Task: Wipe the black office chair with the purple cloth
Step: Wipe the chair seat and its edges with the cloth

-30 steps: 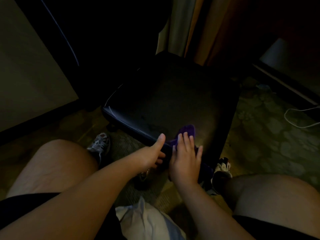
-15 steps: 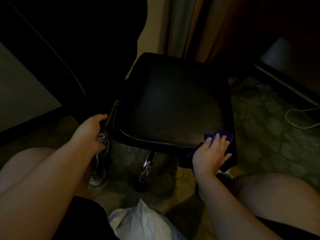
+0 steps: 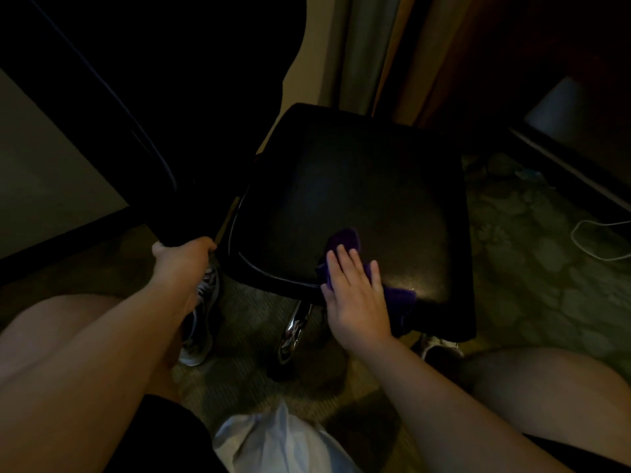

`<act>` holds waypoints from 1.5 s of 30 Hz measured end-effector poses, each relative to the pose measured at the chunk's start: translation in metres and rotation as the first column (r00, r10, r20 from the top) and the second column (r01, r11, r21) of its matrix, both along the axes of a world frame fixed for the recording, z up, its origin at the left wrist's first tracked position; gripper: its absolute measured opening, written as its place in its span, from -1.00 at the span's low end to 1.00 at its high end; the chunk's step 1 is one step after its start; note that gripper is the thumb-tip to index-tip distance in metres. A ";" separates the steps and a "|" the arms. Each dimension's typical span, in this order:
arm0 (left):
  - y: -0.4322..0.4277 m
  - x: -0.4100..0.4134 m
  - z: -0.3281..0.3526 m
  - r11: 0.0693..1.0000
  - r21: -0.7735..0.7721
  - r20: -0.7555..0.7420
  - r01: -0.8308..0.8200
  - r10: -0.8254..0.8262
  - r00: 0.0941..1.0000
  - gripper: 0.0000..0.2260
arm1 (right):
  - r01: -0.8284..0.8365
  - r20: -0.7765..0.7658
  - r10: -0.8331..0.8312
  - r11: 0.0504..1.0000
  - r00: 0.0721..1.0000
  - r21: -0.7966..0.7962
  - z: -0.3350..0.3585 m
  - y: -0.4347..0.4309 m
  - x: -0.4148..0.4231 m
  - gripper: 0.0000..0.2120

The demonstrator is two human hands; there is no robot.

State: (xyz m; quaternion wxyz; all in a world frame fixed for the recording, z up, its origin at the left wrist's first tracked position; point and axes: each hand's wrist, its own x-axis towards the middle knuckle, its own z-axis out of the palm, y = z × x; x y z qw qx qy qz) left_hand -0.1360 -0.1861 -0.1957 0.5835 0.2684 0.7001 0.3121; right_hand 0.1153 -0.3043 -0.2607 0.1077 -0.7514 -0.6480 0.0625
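Cloth: the purple cloth (image 3: 345, 242) lies bunched on the near edge of the seat, towards its near-left corner. One end pokes out beyond the fingertips and the other trails off to the right of the palm.
Chair: the black office chair (image 3: 358, 186) stands straight ahead between the person's knees, its glossy seat facing up, with pale piping along the near-left edge.
Right hand: the right hand (image 3: 356, 298) lies palm down on the cloth and presses it onto the seat. Its fingers (image 3: 341, 264) are straight, slightly spread and pointing away from the body, not curled round anything. The forearm reaches in from the lower right.
Left hand: the left hand (image 3: 181, 264) is wrapped round the bottom end of the backrest (image 3: 136, 107), gripping it, knuckles up. The arm is stretched out from the lower left.
Backrest: it rises dark to the left of the seat, with a thin pale seam line.
Under the seat: a chrome leg (image 3: 295, 331) shows below the front edge.
Feet: a sneaker (image 3: 201, 322) sits left of that leg, beneath the left wrist.
Floor: patterned carpet (image 3: 532, 268), with a white cable (image 3: 594, 240) looped at the right.
Behind: a curtain (image 3: 362, 52) hangs past the seat's far edge.
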 end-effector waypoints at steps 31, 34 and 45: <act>0.017 -0.003 -0.007 0.998 -0.033 -0.265 0.053 -0.060 0.962 -0.24 | -0.374 0.084 0.388 0.917 0.918 -0.141 0.015 0.113 -0.137 -0.22; 0.020 -0.001 -0.001 0.999 -0.034 -0.256 0.034 -0.042 0.966 -0.25 | -0.407 0.086 0.416 0.907 0.905 -0.103 0.013 0.106 -0.123 -0.17; 0.011 -0.016 0.000 0.984 0.025 -0.131 0.178 -0.173 0.976 -0.29 | 0.003 0.091 0.000 1.000 0.996 -0.030 0.010 0.001 -0.003 -0.44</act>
